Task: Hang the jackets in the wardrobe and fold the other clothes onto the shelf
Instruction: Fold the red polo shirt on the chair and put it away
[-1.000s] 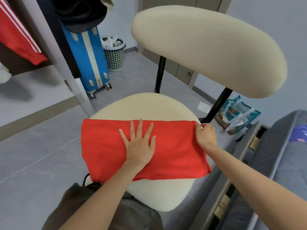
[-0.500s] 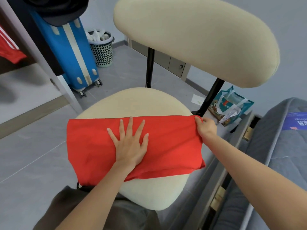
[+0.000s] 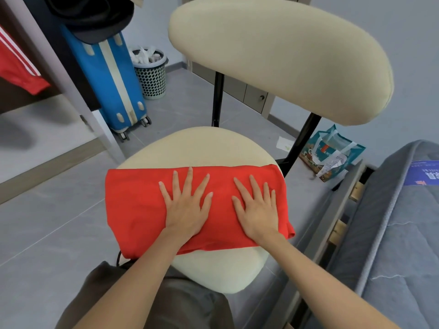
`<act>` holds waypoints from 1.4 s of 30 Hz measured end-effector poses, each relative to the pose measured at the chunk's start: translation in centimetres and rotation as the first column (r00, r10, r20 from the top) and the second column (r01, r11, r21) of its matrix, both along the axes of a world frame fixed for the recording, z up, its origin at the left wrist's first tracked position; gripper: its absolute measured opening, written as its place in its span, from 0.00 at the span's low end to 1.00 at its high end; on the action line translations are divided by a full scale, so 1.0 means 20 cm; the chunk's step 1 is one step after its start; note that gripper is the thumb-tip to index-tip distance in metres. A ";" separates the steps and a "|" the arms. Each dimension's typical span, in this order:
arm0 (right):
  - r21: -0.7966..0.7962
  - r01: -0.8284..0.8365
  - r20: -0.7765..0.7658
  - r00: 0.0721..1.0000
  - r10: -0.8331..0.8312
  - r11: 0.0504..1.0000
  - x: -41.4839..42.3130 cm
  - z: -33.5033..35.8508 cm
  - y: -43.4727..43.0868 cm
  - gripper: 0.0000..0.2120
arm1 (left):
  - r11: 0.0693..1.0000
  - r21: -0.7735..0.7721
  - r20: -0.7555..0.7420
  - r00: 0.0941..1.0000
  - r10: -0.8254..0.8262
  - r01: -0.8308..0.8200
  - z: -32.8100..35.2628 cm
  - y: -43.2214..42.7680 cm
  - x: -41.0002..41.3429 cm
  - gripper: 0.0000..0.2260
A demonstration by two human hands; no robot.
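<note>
Left grip (image 3: pixel 187 210) is down flat on the red garment (image 3: pixel 133 200), fingers (image 3: pixel 190 179) straight and spread, holding nothing, just pressing the cloth. Right grip (image 3: pixel 257 210) does the same just beside it, palm down and fingers fanned, also holding nothing. The two sit close but apart, with a strip of red showing between them.

We see the garment folded into a long band lying crosswise on the cream chair seat (image 3: pixel 197 146). Its left end hangs past the seat's edge, and a loose hem droops at the right end by the right wrist. The near rim of the seat shows bare below the cloth. Behind it, two black posts carry the padded cream backrest (image 3: pixel 280 58).

Under our arms we catch grey-brown cloth (image 3: pixel 190 302) over the legs. A thin black cord (image 3: pixel 118 256) peeks out by the garment's near left corner.

Out to the left, a blue suitcase (image 3: pixel 111 79) stands upright on its wheels beside the pale wardrobe side panel (image 3: pixel 105 136), with a black cap (image 3: pixel 95 20) on top. Just behind it is a perforated waste basket (image 3: pixel 152 77) full of white litter. At the far left a red jacket (image 3: pixel 16 67) with white stripes hangs inside the wardrobe.

Out to the right, a teal shopping bag (image 3: pixel 332 157) sits on the grey tiled floor (image 3: pixel 47 222) near the chair's rear post. Beside it lies the grey-blue mattress (image 3: pixel 403 222) on its bed frame.
</note>
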State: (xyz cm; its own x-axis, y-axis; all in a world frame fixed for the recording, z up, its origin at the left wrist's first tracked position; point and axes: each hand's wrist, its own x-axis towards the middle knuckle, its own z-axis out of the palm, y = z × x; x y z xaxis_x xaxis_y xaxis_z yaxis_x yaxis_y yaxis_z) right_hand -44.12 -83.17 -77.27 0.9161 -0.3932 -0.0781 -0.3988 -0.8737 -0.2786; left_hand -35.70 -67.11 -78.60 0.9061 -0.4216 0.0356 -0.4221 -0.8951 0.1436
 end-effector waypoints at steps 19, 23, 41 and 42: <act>-0.209 -0.648 -0.007 0.750 0.661 0.733 -0.22 0.23 0.09 0.20 | 0.976 0.181 -0.235 0.969 -0.076 0.121 0.28 0.08 0.25 0.21; -0.325 -0.582 0.060 0.774 0.631 0.745 -0.22 0.20 0.03 0.23 | 0.969 0.225 -0.146 0.986 -0.075 0.107 0.29 0.11 0.24 0.21; 0.637 0.456 -0.049 0.829 -0.557 0.622 -0.06 0.13 -0.09 0.27 | 0.830 -0.385 -0.602 0.791 0.106 -0.404 0.26 0.08 0.14 0.22; 0.663 0.485 -0.077 0.802 -0.593 0.570 -0.06 0.13 -0.09 0.28 | 0.791 -0.403 -0.646 0.756 0.110 -0.459 0.26 0.05 0.15 0.25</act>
State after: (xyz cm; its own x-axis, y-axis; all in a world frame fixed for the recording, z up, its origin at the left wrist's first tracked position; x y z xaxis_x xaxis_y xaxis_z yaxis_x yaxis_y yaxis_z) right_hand -45.27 -84.92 -74.72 0.5708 -0.7226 -0.3898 -0.6465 -0.1028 -0.7560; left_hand -32.61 -66.04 -73.46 0.8950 -0.2130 -0.3919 0.1592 -0.6683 0.7267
